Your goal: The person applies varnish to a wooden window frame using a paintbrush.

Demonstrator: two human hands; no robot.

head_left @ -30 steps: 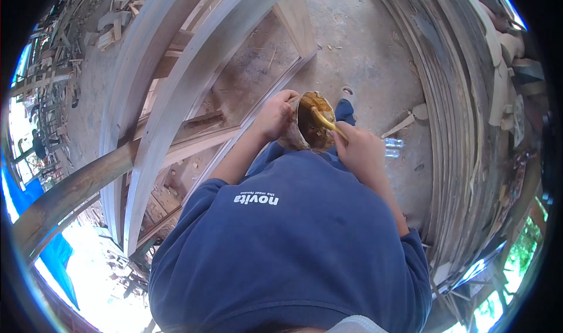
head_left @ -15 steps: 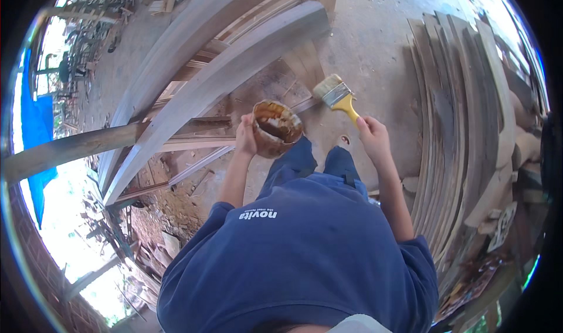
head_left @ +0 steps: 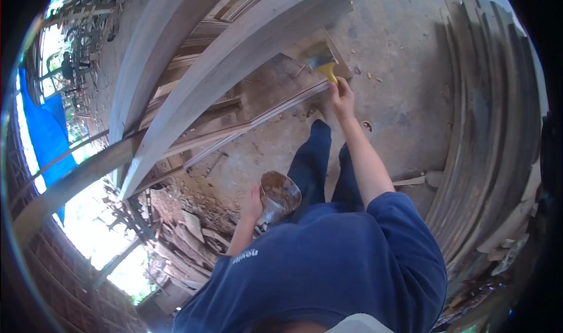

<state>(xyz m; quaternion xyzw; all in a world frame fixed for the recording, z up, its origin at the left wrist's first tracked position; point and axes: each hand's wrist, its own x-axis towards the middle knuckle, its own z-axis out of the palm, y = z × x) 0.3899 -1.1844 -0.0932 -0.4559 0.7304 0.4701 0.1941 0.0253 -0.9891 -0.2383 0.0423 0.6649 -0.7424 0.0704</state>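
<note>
A wide paintbrush (head_left: 324,67) with a yellow handle is gripped by my right hand (head_left: 342,98), its fingers closed round the handle's end. The bristles point up and left, blurred by motion, beside a long pale wooden beam (head_left: 246,46); I cannot tell whether they touch any wood. Close to my body, my left hand (head_left: 252,204) holds a round, brown-stained container (head_left: 280,192) by its left side. Its mouth is tilted into view, with brown stains inside; how much liquid it holds I cannot tell.
A second curved beam (head_left: 149,51) runs alongside, with framed wooden pieces between and beneath. A thick crossbar (head_left: 76,192) juts out at the left. Long boards (head_left: 487,116) are stacked at the right. Wood scraps (head_left: 182,245) litter the lower left. A blue tarp (head_left: 50,131) hangs at the far left.
My right hand has reached forward with the paintbrush, toward the beams. The container in my left hand is now lower and nearer my body. The whole view has shifted.
</note>
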